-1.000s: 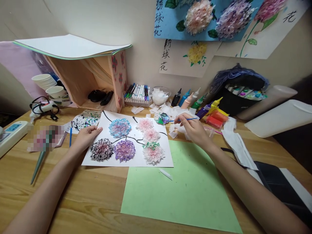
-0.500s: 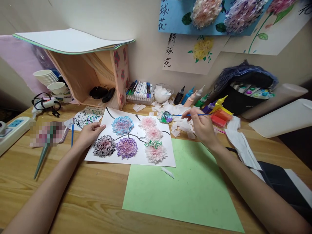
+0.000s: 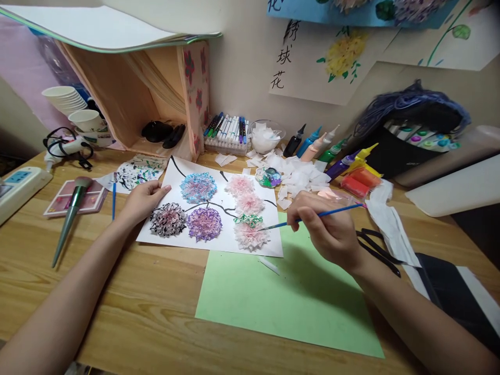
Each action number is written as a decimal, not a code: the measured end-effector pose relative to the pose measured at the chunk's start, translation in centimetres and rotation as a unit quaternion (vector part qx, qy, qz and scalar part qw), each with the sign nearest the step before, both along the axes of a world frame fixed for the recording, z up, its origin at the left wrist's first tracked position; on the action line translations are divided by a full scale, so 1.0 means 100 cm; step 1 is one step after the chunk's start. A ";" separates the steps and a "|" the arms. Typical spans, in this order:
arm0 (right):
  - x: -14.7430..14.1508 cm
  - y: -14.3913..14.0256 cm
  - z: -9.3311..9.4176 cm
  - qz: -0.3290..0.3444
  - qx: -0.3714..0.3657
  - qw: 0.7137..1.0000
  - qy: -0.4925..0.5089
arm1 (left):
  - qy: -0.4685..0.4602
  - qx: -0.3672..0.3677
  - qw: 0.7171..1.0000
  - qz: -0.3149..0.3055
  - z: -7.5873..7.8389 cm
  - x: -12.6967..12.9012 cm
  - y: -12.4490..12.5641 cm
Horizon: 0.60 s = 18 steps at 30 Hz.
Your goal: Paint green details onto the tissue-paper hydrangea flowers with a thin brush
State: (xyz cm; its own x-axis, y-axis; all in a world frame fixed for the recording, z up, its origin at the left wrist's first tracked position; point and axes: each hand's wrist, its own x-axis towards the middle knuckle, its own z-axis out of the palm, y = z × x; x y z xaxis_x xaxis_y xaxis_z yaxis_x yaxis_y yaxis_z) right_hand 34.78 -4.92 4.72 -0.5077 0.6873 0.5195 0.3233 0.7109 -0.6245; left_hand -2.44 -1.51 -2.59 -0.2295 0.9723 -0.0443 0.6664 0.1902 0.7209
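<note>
My right hand (image 3: pixel 328 229) is closed around a slim blue paintbrush (image 3: pixel 344 209). The brush tip meets or hovers just over the lowest pink paper flower (image 3: pixel 250 240), whose upper edge carries green paint. Several fluffy flowers, blue, black, purple and pink, sit on a white sheet of paper (image 3: pixel 228 240) with black painted branches. At the sheet's left edge, my left hand (image 3: pixel 145 200) pinches it, thumb on top; its other fingers are partly hidden. Beneath the sheet's lower right part lies green paper (image 3: pixel 289 307).
Behind the sheet are a small paint palette (image 3: pixel 269 177), white paper scraps (image 3: pixel 300 174), paint bottles (image 3: pixel 308 146) and a marker box (image 3: pixel 228 135). A makeup brush (image 3: pixel 70 221) and a second blue paintbrush (image 3: pixel 114 200) lie left. Black scissors-like handles (image 3: pixel 378 252) lie right.
My right hand has brought the paintbrush from the palette down to the lowest pink flower. My left hand stays at the sheet's edge. The camera view has tilted down slightly.
</note>
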 end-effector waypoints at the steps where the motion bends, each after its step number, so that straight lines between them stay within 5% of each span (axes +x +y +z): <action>1: -0.001 -0.001 -0.001 0.002 0.012 1.000 -0.008 | 0.003 0.000 1.000 -0.005 0.001 0.000 0.000; 18: -0.006 0.000 -0.009 -0.005 0.054 0.998 -0.043 | -0.045 -0.024 0.998 -0.020 0.003 -0.003 0.001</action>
State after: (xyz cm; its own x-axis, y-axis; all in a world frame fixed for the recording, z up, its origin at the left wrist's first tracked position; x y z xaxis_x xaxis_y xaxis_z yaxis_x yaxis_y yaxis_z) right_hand 34.14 -4.91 3.80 -0.5460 0.6348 0.5467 0.3798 0.7692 -0.5139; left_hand -2.70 -1.42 -2.27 -0.1831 0.9770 -0.1094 0.6068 0.1999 0.7693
